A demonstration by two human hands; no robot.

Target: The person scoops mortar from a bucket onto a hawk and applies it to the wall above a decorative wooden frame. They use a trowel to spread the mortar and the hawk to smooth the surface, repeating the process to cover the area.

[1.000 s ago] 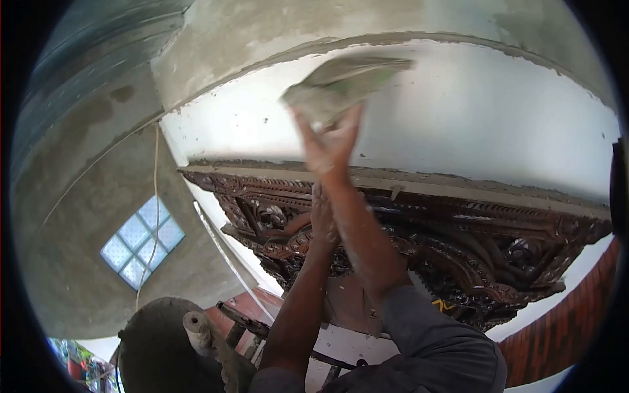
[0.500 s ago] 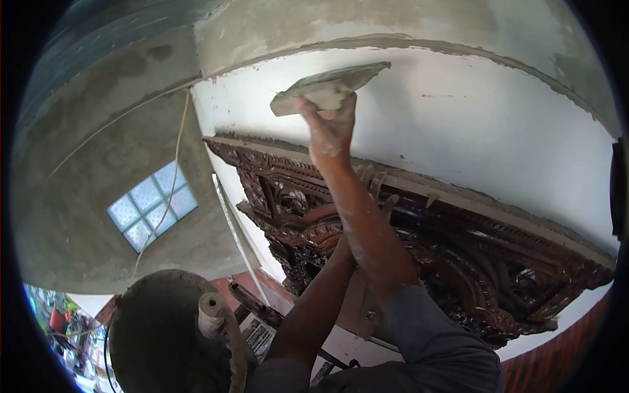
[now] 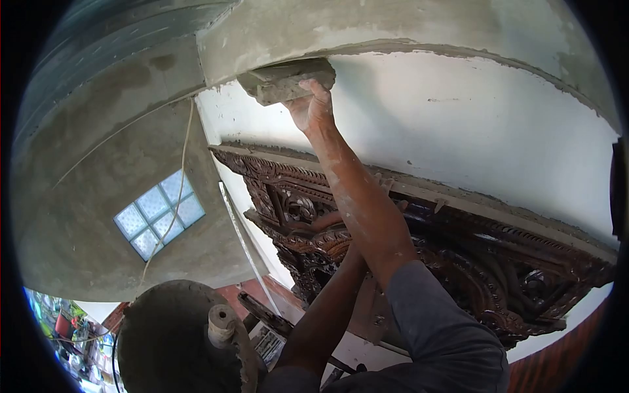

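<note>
My right hand [image 3: 311,108] is raised to the wall, its fingers wrapped round a cement-coated plastering float [image 3: 285,80]. The float's far edge meets the lower border of the grey plastered band [image 3: 367,23], just above the white wall [image 3: 426,118]. My left forearm [image 3: 331,311] reaches up beneath the right arm toward the dark carved wooden panel [image 3: 308,203]. The left hand itself is hidden behind my right forearm, so its fingers do not show.
A dark, cement-smeared round bucket [image 3: 167,340] stands at lower left, with a pale cylinder [image 3: 221,324] at its rim. A glass-block window [image 3: 157,213] is set in the grey side wall, with a cable [image 3: 187,141] hanging across it. A white pole [image 3: 249,252] leans near the corner.
My right hand has moved left and slightly up with the float, which now lies against the band's lower edge. My left fingers, partly visible before near the panel's top, are now hidden.
</note>
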